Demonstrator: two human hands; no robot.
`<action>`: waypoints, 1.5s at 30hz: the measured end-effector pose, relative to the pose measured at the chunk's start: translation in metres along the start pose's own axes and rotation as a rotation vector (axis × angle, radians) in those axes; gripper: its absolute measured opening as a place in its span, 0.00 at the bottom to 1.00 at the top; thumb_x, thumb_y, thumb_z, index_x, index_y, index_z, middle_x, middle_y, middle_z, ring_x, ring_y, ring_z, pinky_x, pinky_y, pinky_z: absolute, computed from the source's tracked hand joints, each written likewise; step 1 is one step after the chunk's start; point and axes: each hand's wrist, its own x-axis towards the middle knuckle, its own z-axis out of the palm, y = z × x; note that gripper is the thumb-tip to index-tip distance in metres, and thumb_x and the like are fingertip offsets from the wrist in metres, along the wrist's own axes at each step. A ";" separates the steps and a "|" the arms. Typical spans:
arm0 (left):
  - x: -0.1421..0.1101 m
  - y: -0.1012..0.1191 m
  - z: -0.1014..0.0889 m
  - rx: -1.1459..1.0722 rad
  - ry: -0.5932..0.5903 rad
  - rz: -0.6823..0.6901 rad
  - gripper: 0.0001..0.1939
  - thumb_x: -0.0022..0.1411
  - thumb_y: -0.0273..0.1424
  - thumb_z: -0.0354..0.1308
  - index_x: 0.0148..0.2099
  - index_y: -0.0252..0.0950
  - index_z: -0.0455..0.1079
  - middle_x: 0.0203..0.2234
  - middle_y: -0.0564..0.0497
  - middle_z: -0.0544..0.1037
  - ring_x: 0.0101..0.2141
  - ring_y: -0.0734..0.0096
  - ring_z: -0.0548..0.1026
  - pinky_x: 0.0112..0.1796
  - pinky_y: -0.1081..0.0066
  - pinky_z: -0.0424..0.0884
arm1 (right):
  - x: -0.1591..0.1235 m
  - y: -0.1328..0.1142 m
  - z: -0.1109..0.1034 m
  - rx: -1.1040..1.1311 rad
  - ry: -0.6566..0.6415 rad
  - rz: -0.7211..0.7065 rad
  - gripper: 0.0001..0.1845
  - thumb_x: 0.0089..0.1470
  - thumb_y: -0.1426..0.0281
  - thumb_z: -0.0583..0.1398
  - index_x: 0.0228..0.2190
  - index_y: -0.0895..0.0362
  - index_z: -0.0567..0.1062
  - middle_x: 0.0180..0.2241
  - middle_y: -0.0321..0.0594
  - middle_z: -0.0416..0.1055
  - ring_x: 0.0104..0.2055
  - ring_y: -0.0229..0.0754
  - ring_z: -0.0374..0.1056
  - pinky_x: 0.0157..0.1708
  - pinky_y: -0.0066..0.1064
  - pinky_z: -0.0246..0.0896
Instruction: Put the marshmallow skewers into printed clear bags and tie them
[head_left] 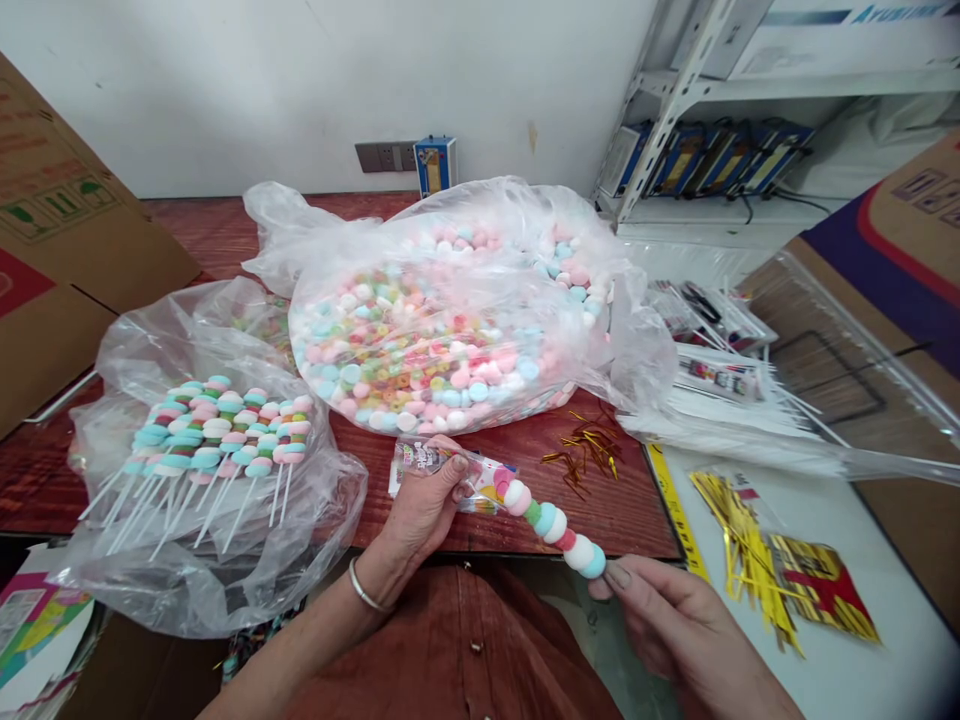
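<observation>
Wears a rust-brown garment (472, 640) nearest the camera, with 1 silver bangle (366, 588) at the left wrist. Pinches 1 printed wrapper (484, 476) between thumb and fingers of the left hand (429, 500), over the table's front edge. Pinches the lower end of 1 marshmallow skewer (556, 526) with thumb and forefinger of the right hand (667, 610), its upper end at the wrapper. Faces a reddish wood-grain table (480, 525) against a white wall (300, 90) with 1 socket panel (385, 156), 1 metal rack (679, 90) at right, and 2 upright cardboard boxes (67, 230), 1 per side. Has 1 big clear bag (480, 270) of loose candy, too many to count; leftward, 1 opened bag (217, 590) under clustered skewers (225, 430), overlapping past counting. Has 1 loose heap of gold ties (585, 450) on the wood; rightward, 1 yellow strip (677, 510), 1 gold bundle (750, 560), 1 red-and-gold packet (829, 590) and uncountable white sticks (742, 410).
</observation>
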 end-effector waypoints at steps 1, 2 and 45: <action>0.000 0.001 0.000 0.000 -0.011 -0.006 0.16 0.48 0.34 0.73 0.27 0.34 0.69 0.18 0.59 0.68 0.18 0.84 0.60 0.21 0.80 0.58 | 0.001 0.002 0.002 0.081 -0.026 0.057 0.29 0.48 0.44 0.64 0.27 0.59 0.79 0.15 0.24 0.45 0.17 0.28 0.37 0.16 0.22 0.33; 0.000 0.002 0.000 -0.003 -0.020 -0.013 0.15 0.49 0.33 0.72 0.27 0.34 0.69 0.19 0.58 0.69 0.19 0.83 0.63 0.22 0.79 0.60 | 0.003 0.003 0.004 0.142 -0.048 0.090 0.29 0.46 0.44 0.65 0.27 0.60 0.79 0.16 0.23 0.44 0.18 0.27 0.36 0.16 0.23 0.31; -0.008 0.013 0.042 -0.402 0.035 -0.317 0.12 0.61 0.39 0.63 0.37 0.34 0.70 0.28 0.52 0.72 0.31 0.68 0.75 0.39 0.63 0.75 | 0.036 -0.001 0.083 -0.137 0.111 -0.437 0.20 0.62 0.56 0.57 0.24 0.56 0.68 0.18 0.29 0.58 0.19 0.32 0.52 0.19 0.24 0.49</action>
